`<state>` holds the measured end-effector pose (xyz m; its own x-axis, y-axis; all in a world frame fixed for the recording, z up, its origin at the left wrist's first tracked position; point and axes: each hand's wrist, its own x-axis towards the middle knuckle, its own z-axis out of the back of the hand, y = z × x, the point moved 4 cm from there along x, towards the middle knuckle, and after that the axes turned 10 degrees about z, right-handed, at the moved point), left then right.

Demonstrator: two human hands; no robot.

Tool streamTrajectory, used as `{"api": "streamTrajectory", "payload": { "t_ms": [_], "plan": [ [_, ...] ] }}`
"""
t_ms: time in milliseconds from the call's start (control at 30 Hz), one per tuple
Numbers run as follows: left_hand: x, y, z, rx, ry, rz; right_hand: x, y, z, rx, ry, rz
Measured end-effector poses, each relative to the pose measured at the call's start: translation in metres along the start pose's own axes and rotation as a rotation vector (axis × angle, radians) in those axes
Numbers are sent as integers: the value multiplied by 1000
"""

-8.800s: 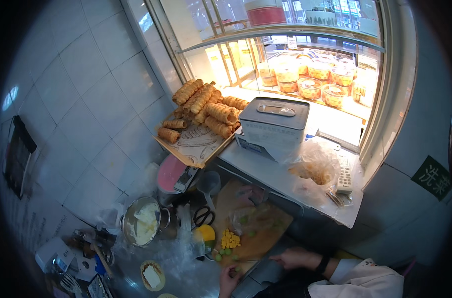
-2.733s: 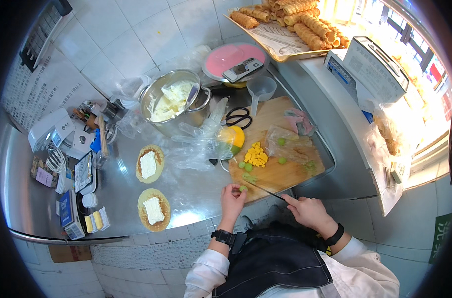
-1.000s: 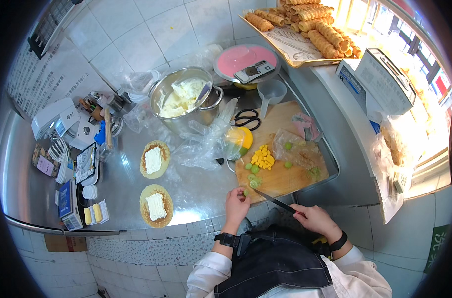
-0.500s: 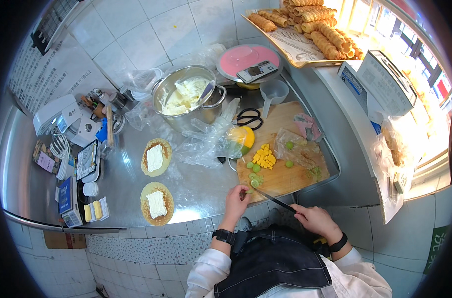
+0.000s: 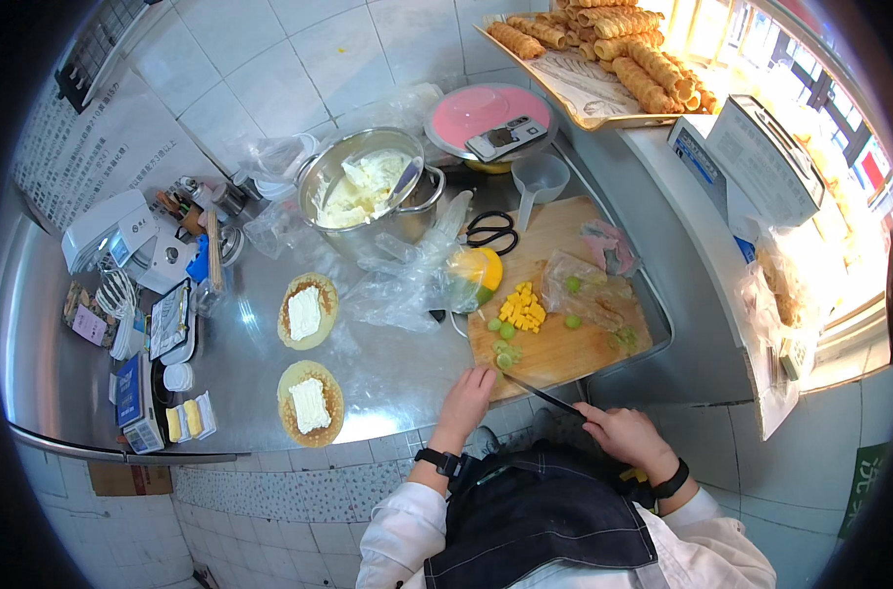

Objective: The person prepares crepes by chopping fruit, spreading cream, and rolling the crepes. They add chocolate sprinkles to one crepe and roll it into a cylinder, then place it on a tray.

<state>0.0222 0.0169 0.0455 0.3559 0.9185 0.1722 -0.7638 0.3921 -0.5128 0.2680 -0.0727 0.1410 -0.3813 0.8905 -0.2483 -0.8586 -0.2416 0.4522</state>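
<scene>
Right grip (image 5: 618, 433) clasps the black handle of the knife (image 5: 554, 401), arm held out to the side so the blade angles left over the near edge of the cutting board (image 5: 568, 355), its tip at the cut green fruit pieces (image 5: 506, 358). Left grip (image 5: 466, 395) has fingers drawn together at the board's near-left corner, by the tip, likely to steady fruit there; can't tell whether anything is pinched, the fingertips hide it. Whole green fruits (image 5: 506, 332) sit just beyond the pieces, probably for easy reach; yellow cubes (image 5: 522, 308) are heaped apart, presumably so the two don't mix. Clear bag (image 5: 582, 297) lies flat farther right on the board. Edges: the blade runs close to the board's near side, handle past it on the body side, so the right grip has room there; the left is tighter, between blade tip and corner. Beyond the cubes, scissors (image 5: 491, 233) and the yellow-green fruit (image 5: 481, 278) crowd the far-left side. Leftward, bare steel tabletop (image 5: 235, 368) separates the board from two cream-topped pancakes (image 5: 309, 370).
</scene>
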Motion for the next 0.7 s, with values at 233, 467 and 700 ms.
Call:
{"api": "streamTrajectory", "payload": {
  "t_ms": [233, 467, 700],
  "plan": [
    [-1, -2, 7, -262, -22, 176, -3, 0, 2, -34, -11, -13],
    [0, 2, 1, -223, 28, 238, -14, 1, 10, -90, -46, 12],
    [9, -1, -10, -197, 91, 138, -8, 7, 18, -207, -90, 104]
  ]
}}
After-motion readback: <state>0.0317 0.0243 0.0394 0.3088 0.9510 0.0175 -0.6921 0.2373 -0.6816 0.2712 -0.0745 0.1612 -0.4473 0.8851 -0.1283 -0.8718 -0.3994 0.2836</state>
